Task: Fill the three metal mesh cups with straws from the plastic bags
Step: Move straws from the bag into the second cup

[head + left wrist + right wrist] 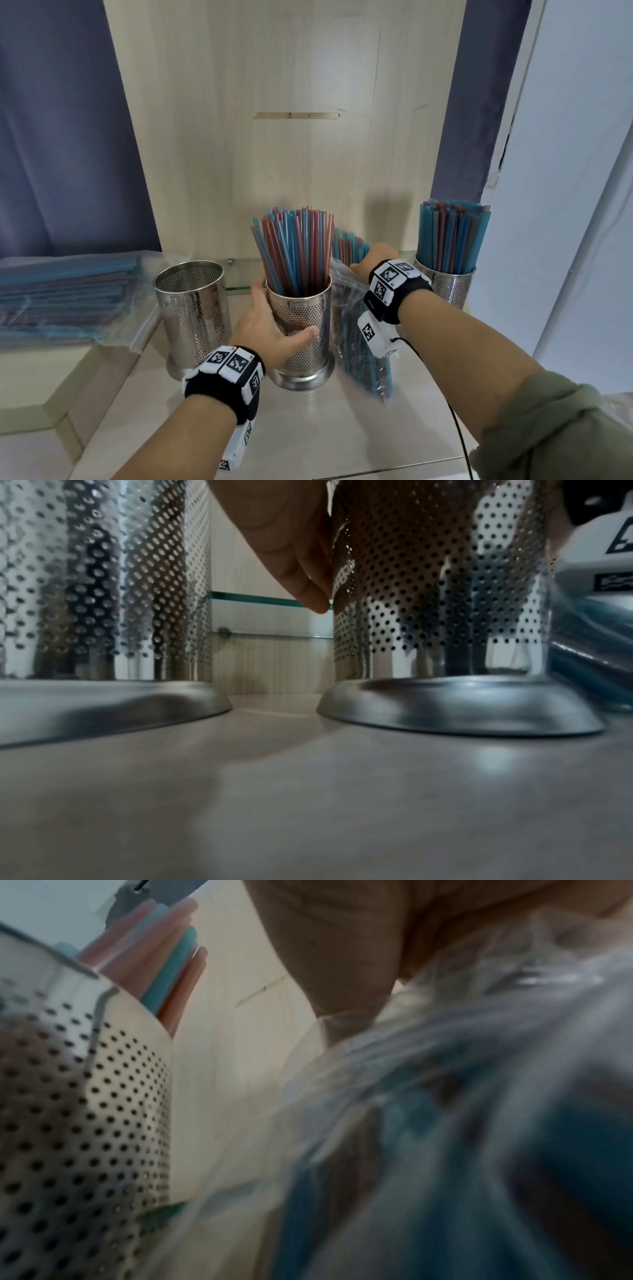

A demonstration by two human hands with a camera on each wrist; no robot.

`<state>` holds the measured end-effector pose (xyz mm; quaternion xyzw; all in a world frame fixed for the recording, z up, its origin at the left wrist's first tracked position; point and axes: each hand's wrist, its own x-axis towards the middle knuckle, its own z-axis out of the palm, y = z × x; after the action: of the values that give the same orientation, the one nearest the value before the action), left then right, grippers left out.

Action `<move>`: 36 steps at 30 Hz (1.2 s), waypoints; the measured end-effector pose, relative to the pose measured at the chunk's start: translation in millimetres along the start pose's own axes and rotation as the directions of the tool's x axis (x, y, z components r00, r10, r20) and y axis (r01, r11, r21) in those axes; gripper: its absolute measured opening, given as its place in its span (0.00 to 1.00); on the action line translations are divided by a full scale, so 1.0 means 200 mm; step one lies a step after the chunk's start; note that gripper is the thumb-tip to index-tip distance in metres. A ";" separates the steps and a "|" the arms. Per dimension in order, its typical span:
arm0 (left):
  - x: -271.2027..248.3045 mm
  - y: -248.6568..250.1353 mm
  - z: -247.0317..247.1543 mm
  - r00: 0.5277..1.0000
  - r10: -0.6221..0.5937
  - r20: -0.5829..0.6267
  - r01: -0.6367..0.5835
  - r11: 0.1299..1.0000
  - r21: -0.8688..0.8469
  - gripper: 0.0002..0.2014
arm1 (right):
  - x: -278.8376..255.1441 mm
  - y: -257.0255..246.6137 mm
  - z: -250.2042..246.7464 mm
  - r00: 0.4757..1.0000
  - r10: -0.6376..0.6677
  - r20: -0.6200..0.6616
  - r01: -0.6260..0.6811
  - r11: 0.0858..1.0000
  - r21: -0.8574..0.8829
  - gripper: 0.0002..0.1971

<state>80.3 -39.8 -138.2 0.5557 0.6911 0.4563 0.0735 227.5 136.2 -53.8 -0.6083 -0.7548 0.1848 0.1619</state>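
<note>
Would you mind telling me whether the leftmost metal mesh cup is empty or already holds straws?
Empty. In the head view the leftmost cup shows bare perforated wall inside its rim, while straws stand in the middle cup.

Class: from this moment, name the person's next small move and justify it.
Probably lift the bag of straws, gripped by the right hand, toward the empty left cup. The middle cup, steadied by the left hand, and right cup already hold straws.

A pale wood panel (pixel 274 120) stands upright behind the beige table (pixel 342 428), with a slot (pixel 296 115) cut across it. Blue curtains (pixel 61 130) hang on both sides. A white wall (pixel 582 171) rises at the right. Soft, even light.
</note>
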 end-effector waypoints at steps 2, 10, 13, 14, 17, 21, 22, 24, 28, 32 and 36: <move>0.00 0.01 0.00 1.000 -0.002 -0.002 0.002 1.000 -0.002 0.54 | 0.01 0.01 -0.01 0.999 0.026 -0.027 -0.024 0.997 0.068 0.19; 0.00 0.02 -0.01 1.000 -0.016 0.007 0.016 1.000 -0.009 0.53 | 0.08 0.06 -0.05 0.999 -0.003 0.040 -0.010 0.945 0.326 0.18; 0.00 0.02 -0.01 1.000 -0.018 0.009 0.018 1.000 -0.006 0.53 | 0.12 0.06 -0.07 0.996 -0.042 0.080 0.015 0.951 0.310 0.17; 0.00 0.02 -0.01 1.000 -0.015 0.007 0.015 1.000 -0.004 0.53 | 0.13 0.05 -0.08 0.995 -0.050 0.083 0.022 0.949 0.313 0.16; 0.00 0.02 -0.01 1.000 -0.012 0.003 0.012 1.000 -0.002 0.54 | 0.15 -0.01 -0.12 0.998 -0.056 0.042 0.041 0.954 0.296 0.12; 0.00 0.01 -0.01 1.000 -0.013 0.010 0.013 1.000 0.007 0.54 | 0.20 -0.08 -0.19 0.992 -0.044 -0.116 0.100 0.834 0.543 0.11; 0.00 0.01 -0.01 1.000 -0.015 0.011 0.015 1.000 0.006 0.54 | 0.21 -0.10 -0.22 0.987 -0.049 -0.154 0.133 0.787 0.602 0.12; 0.00 0.01 -0.01 1.000 -0.019 0.012 0.019 1.000 0.003 0.54 | 0.19 -0.13 -0.28 0.966 -0.077 -0.246 0.223 0.726 0.650 0.08; 0.00 0.01 0.00 0.999 -0.025 0.020 0.025 1.000 -0.005 0.54 | 0.15 -0.18 -0.42 0.914 -0.108 -0.392 0.384 0.543 0.747 0.05; 0.00 0.00 0.00 0.999 -0.026 0.022 0.026 1.000 0.001 0.54 | 0.04 -0.22 -0.63 0.836 -0.135 -0.532 0.535 0.420 0.733 0.10; 0.01 -0.01 0.00 0.999 -0.026 0.018 0.026 1.000 0.001 0.53 | -0.12 -0.25 -0.84 0.757 -0.176 -0.629 0.653 0.170 0.738 0.06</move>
<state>78.1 -38.5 -139.1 0.5506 0.6979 0.4501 0.0853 267.7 116.9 117.4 -0.1798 -0.5868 0.4030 0.6789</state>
